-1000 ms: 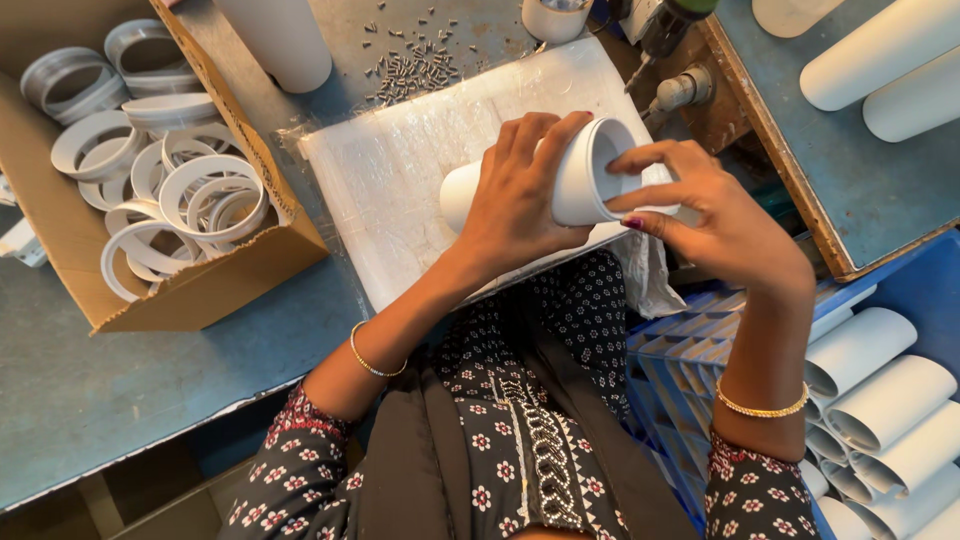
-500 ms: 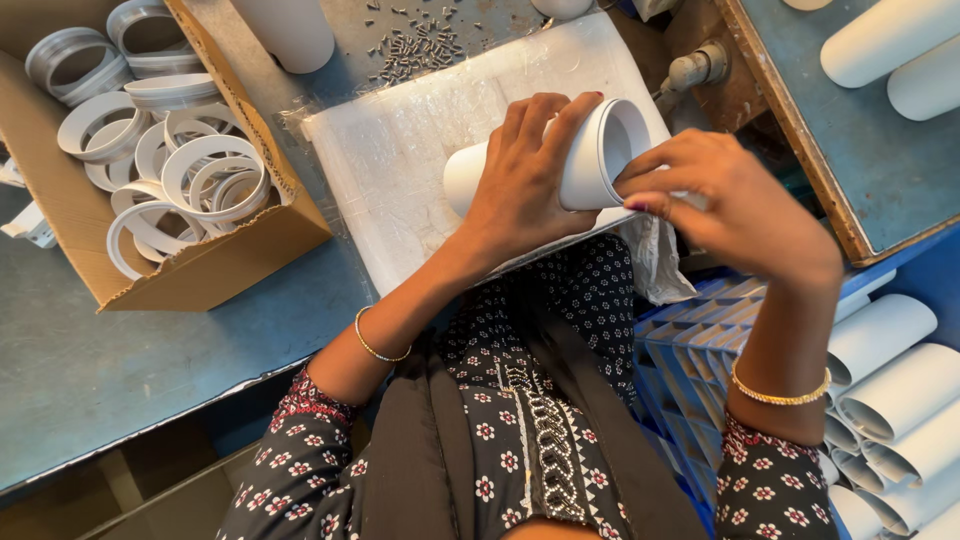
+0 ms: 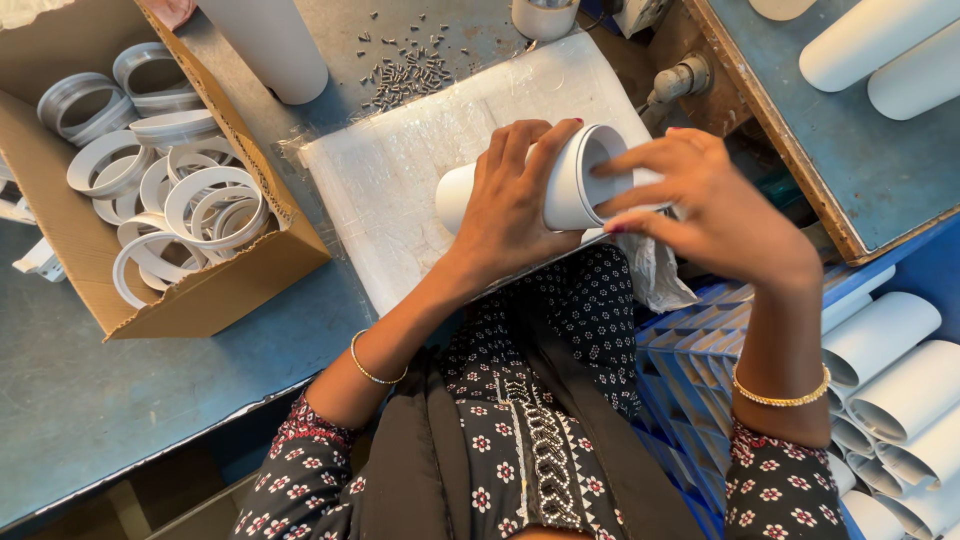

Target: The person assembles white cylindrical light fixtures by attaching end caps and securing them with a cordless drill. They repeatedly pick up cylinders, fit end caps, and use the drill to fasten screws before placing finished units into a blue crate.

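My left hand (image 3: 515, 200) wraps around a short white plastic tube (image 3: 565, 185) and holds it on its side over a white foam sheet (image 3: 400, 180). The tube's open end faces right. My right hand (image 3: 710, 205) is at that open end, its fingertips touching the rim and the collar fitted there. Whether a separate ring sits under those fingers is hidden.
A cardboard box (image 3: 210, 300) of several white rings (image 3: 180, 195) stands at the left. Small dark screws (image 3: 410, 75) lie scattered at the back, next to an upright white tube (image 3: 265, 45). More white tubes (image 3: 890, 380) lie stacked at the lower right, others in a wooden tray (image 3: 800, 130).
The tube has stayed in my left hand. My right hand's fingers have shifted along the open rim, and the view has drifted slightly.
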The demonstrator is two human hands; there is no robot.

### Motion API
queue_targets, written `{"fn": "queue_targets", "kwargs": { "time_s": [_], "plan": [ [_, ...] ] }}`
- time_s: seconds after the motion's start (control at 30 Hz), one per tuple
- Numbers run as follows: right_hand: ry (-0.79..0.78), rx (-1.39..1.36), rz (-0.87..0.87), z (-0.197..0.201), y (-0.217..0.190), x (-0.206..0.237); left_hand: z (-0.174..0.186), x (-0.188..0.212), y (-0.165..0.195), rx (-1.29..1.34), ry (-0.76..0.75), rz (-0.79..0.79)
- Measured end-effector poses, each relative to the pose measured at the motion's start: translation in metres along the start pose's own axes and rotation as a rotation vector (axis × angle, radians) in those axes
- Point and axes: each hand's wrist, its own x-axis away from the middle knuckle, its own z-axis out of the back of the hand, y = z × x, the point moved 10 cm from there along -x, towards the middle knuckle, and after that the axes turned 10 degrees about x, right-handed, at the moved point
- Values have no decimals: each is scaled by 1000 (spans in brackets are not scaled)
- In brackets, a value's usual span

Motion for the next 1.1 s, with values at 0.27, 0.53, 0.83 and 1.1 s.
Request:
{"fn": "queue_targets", "kwargs": {
  "time_s": [0.27, 0.53, 0.83, 1.1],
  "plan": [
    [-81, -222, -536, -17, 31, 5, -4, 0, 6, -32, 13, -22],
    [-101, -156, -202, 6, 2, -13, -7, 2, 4, -30, 4, -28],
    [-215, -1, -706, -9, 32, 13, -5, 0, 4, -20, 2, -13],
    [-189, -129, -205, 1, 4, -10, -3, 0, 6, -24, 23, -21]
  ]
}}
